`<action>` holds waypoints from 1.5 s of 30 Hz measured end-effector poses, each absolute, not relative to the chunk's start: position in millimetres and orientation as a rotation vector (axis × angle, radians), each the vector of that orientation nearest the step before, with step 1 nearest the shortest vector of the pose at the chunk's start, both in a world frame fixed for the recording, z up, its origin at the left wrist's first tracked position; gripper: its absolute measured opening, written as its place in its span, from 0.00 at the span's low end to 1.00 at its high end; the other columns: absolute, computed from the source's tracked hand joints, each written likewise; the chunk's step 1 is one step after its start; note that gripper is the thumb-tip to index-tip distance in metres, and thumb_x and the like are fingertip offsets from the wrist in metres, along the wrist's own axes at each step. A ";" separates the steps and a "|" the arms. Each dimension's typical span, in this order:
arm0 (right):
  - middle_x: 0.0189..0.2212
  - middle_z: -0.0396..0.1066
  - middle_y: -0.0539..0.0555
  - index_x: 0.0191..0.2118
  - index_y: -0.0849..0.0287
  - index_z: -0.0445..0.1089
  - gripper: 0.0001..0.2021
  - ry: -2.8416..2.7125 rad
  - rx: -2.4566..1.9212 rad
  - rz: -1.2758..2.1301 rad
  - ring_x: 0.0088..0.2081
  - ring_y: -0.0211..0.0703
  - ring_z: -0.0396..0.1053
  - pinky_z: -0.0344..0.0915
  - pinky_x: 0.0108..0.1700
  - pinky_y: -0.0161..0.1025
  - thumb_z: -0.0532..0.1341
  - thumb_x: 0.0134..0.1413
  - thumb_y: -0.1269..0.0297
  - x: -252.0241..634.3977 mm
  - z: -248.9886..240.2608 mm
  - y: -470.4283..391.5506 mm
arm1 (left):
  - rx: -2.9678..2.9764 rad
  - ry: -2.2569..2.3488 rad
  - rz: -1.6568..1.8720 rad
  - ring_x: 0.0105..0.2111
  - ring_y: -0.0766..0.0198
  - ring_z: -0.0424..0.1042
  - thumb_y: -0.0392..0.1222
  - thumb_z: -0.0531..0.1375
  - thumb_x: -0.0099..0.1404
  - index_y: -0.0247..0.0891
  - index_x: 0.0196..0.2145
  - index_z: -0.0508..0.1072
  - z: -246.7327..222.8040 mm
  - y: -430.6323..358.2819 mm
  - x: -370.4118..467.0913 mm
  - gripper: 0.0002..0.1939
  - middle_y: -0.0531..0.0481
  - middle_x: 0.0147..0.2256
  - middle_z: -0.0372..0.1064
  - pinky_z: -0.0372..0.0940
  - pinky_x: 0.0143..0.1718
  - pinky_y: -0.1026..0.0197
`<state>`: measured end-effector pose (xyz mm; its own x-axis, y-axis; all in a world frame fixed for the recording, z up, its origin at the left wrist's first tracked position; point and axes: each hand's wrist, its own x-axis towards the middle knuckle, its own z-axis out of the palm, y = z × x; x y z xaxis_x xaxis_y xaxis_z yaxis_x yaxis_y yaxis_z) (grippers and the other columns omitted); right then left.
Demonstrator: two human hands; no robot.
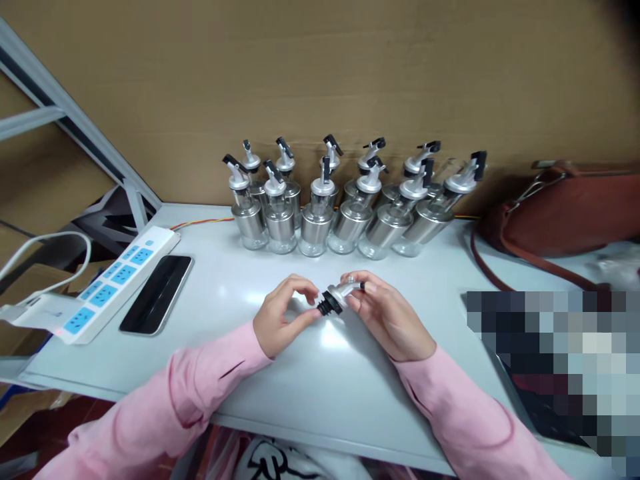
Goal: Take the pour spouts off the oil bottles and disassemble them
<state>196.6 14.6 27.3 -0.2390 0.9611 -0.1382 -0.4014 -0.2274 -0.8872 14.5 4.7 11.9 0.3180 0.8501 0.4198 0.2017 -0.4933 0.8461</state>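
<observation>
Pourer (340, 295), silver-coloured with a black ribbed stopper (327, 304), is held over the tabletop (310, 400) in the right hand (390, 313), its spout end grasped between thumb and fingers. The stopper's tip is met by the thumb of the left hand (283, 317), whose fingers are curved; whether it is gripped there cannot be told. Beyond the hands, glass bottles (317, 223) wrapped in brushed metal are lined up in two rows, topped by similar pourers with black levers. At left, a phone (157, 295) is laid dark screen up beside a white power strip (163, 243) set with blue sockets, into which a white charger (37, 313) is plugged; a faint mark printed on the charger is too small to be read. Below the table edge, a white cloth (320, 463) is marked in bold black strokes, only partly seen. A reddish-brown bag (575, 210) is placed at right.
</observation>
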 end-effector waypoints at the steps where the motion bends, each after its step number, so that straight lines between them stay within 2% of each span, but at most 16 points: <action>1: 0.31 0.68 0.51 0.31 0.58 0.69 0.10 -0.919 -0.895 1.682 0.33 0.38 0.66 0.63 0.39 0.37 0.62 0.44 0.57 196.1 27.0 14.3 | 1.902 0.889 1.194 0.37 0.63 0.67 0.36 0.57 0.59 0.38 0.45 0.62 11.6 4.8 14.4 0.15 0.45 0.40 0.64 0.62 0.42 0.58; 4: 0.29 0.69 0.51 0.33 0.58 0.68 0.12 -0.949 -0.923 1.681 0.34 0.40 0.67 0.64 0.40 0.39 0.61 0.46 0.54 194.3 25.4 13.0 | 1.970 0.771 1.125 0.44 0.61 0.65 0.34 0.55 0.60 0.42 0.55 0.54 13.3 4.2 15.0 0.26 0.41 0.49 0.59 0.61 0.47 0.55; 7: 0.29 0.68 0.49 0.40 0.54 0.65 0.13 -1.083 -0.980 1.489 0.33 0.39 0.68 0.65 0.39 0.39 0.60 0.49 0.57 192.8 24.0 10.3 | 2.083 0.786 1.106 0.44 0.60 0.64 0.32 0.53 0.60 0.41 0.53 0.57 16.3 3.5 15.8 0.23 0.43 0.46 0.61 0.62 0.46 0.56; 9: 0.33 0.68 0.50 0.43 0.51 0.63 0.14 -1.315 -0.985 1.269 0.34 0.39 0.68 0.65 0.40 0.40 0.60 0.49 0.61 192.7 23.8 7.5 | 2.141 0.844 1.130 0.44 0.60 0.64 0.33 0.54 0.60 0.40 0.52 0.60 17.0 4.0 15.7 0.22 0.43 0.44 0.61 0.62 0.46 0.56; 12: 0.39 0.68 0.54 0.45 0.52 0.64 0.17 -1.748 -0.958 0.930 0.39 0.44 0.66 0.63 0.44 0.43 0.62 0.47 0.65 193.0 24.0 3.3 | 2.211 0.888 1.165 0.46 0.58 0.63 0.33 0.54 0.60 0.41 0.53 0.59 15.3 5.7 14.5 0.23 0.44 0.44 0.60 0.62 0.47 0.55; 15: 0.39 0.68 0.54 0.48 0.51 0.62 0.21 -1.918 -0.968 0.734 0.39 0.45 0.66 0.64 0.42 0.43 0.62 0.46 0.66 192.8 23.7 1.0 | 2.255 0.882 1.164 0.46 0.59 0.63 0.34 0.54 0.60 0.42 0.54 0.58 12.7 7.2 13.3 0.24 0.44 0.44 0.59 0.62 0.48 0.56; 24: 0.34 0.67 0.52 0.49 0.53 0.60 0.22 -1.978 -0.964 0.648 0.34 0.41 0.65 0.64 0.37 0.39 0.60 0.45 0.71 193.5 19.5 2.3 | 2.278 0.894 1.170 0.44 0.60 0.64 0.34 0.56 0.60 0.40 0.55 0.57 9.2 7.5 15.0 0.25 0.44 0.44 0.58 0.63 0.46 0.58; 30: 0.29 0.62 0.50 0.48 0.58 0.60 0.22 -2.019 -0.953 0.565 0.28 0.37 0.62 0.63 0.31 0.35 0.58 0.43 0.74 193.3 17.2 2.0 | 2.255 0.887 1.201 0.41 0.62 0.65 0.34 0.58 0.57 0.38 0.51 0.60 8.2 7.1 16.8 0.23 0.45 0.41 0.60 0.65 0.43 0.59; 40: 0.27 0.61 0.49 0.45 0.59 0.60 0.20 -2.070 -0.963 0.539 0.25 0.35 0.60 0.61 0.29 0.33 0.57 0.40 0.74 193.3 17.8 -0.3 | 2.254 0.890 1.221 0.37 0.63 0.64 0.33 0.58 0.54 0.36 0.48 0.62 10.3 4.1 19.7 0.22 0.46 0.37 0.60 0.66 0.37 0.60; 45: 0.25 0.61 0.48 0.40 0.58 0.61 0.16 -2.073 -0.956 0.525 0.24 0.34 0.59 0.60 0.28 0.33 0.57 0.40 0.74 192.5 19.4 -1.2 | 2.239 0.887 1.215 0.36 0.63 0.64 0.32 0.58 0.53 0.36 0.47 0.62 8.9 2.8 19.7 0.22 0.47 0.36 0.60 0.65 0.36 0.60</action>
